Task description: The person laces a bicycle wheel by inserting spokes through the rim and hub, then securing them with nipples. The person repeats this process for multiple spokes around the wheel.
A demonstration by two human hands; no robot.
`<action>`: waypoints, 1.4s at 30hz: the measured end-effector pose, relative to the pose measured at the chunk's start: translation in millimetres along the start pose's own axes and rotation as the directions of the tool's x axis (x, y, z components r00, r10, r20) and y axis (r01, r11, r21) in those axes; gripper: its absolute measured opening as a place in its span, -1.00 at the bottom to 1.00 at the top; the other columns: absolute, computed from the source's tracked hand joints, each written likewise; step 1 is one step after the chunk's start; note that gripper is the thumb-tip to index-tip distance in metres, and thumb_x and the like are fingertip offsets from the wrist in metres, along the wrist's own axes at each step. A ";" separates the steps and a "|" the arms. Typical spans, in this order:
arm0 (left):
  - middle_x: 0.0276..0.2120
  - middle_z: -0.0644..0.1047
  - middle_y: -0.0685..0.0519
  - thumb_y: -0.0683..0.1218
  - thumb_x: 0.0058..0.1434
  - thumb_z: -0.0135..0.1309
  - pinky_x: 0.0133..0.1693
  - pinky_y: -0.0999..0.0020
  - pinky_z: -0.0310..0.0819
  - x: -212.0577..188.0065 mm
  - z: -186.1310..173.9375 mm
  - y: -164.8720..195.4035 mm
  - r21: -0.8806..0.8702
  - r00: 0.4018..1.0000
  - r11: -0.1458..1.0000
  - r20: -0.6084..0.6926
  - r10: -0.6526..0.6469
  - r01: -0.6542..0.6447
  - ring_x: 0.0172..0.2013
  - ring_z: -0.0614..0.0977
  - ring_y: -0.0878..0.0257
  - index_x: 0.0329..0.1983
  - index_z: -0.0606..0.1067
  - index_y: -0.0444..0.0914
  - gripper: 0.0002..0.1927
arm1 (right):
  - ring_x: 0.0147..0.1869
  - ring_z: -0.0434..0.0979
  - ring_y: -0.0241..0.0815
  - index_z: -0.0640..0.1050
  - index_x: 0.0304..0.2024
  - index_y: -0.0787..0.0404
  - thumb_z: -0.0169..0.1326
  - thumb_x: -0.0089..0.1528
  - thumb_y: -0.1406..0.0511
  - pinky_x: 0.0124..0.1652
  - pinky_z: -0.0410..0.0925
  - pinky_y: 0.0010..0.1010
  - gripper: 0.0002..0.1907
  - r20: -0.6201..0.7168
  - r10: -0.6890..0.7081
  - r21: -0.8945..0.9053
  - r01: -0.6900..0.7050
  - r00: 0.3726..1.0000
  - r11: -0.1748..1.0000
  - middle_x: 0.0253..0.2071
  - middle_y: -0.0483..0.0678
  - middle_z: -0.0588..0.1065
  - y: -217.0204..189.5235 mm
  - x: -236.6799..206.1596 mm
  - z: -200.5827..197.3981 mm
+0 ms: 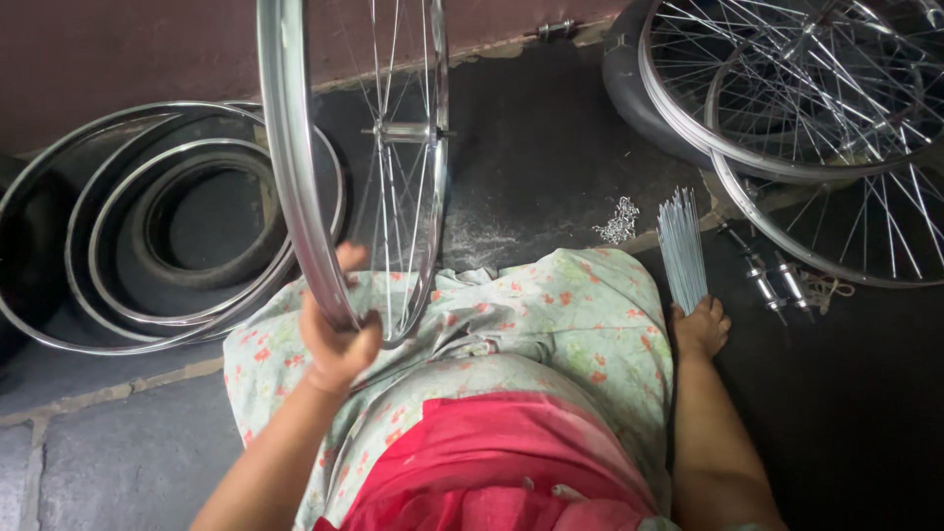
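The left hand (337, 339) is gripping the rim of a spoked bicycle wheel (295, 177), fingers clenched round it, holding it upright over the lap; the right hand (700, 327) is reaching down to a bundle of loose spokes (681, 246) on the dark floor (531, 167), its fingers at the bundle's end, though whether they are grasping it I cannot tell; bare rims (108, 236) are lying to the left, laced wheels (796, 98) stacked to the right, hubs (772, 280) and small nipples (619, 221) sitting near the spokes.

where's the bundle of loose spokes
In the head view the spokes lie on the floor at the person's right, just beyond the right hand, between the small chain and the hubs.
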State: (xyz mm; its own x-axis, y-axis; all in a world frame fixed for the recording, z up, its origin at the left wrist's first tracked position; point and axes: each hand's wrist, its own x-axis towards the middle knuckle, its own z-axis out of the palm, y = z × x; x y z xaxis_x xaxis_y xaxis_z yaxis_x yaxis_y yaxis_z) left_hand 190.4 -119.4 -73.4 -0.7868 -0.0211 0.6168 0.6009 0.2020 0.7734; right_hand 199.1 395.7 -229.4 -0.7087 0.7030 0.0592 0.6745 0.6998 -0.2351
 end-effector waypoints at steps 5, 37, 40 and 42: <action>-0.01 0.56 -0.09 -0.32 0.10 0.11 0.03 0.26 0.52 -17.6 8.9 -11.8 0.009 0.975 0.989 -0.169 -0.146 0.150 0.02 0.56 0.15 0.20 0.35 -0.36 -0.45 | 0.46 0.18 0.18 0.42 0.36 0.10 0.22 0.20 -0.09 0.27 0.21 0.10 -0.22 -0.027 0.002 -0.011 -0.002 1.000 1.000 0.46 -0.06 0.25 5.0 2.5 6.6; 0.43 0.32 -0.19 -0.45 -0.05 -0.15 0.52 -0.06 0.09 61.6 -50.4 24.7 -0.277 0.981 0.946 0.137 -0.137 0.171 0.56 0.28 -0.04 0.51 0.05 -0.26 -0.05 | -0.10 0.60 0.12 0.67 -0.27 0.26 0.31 0.15 0.42 -0.05 0.46 -0.16 -0.90 -0.479 0.018 0.400 0.200 0.878 0.895 -0.16 0.12 0.60 29.3 4.5 24.6; 0.40 0.35 -0.22 -0.46 -0.10 -0.17 0.47 -0.07 0.14 66.2 -55.7 26.4 -0.166 0.971 0.959 0.112 -0.212 0.229 0.52 0.33 -0.06 0.53 0.02 -0.20 0.02 | -0.10 0.59 0.14 0.66 -0.30 0.27 0.32 0.24 0.43 -0.03 0.45 -0.14 -0.94 -0.497 -0.008 0.340 0.204 0.867 0.918 -0.20 0.11 0.59 35.0 14.9 34.4; 0.38 0.36 -0.23 -0.46 -0.11 -0.17 0.45 -0.09 0.23 74.8 -60.0 25.8 -0.154 0.959 0.949 0.115 -0.259 0.274 0.50 0.36 -0.07 0.54 0.00 -0.16 0.04 | -0.09 0.58 0.14 0.63 -0.27 0.31 0.29 0.20 0.46 -0.04 0.45 -0.14 -0.92 -0.525 0.052 0.422 0.206 0.849 0.883 -0.15 0.14 0.57 39.9 18.4 42.8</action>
State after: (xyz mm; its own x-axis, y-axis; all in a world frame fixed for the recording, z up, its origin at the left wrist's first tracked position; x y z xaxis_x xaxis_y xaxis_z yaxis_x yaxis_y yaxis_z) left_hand 155.5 -174.6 1.5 -0.9263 0.0401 0.3747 0.3761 0.0350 0.9259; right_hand 204.1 431.2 -279.1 -0.4580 0.7003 0.5475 0.3621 0.7095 -0.6046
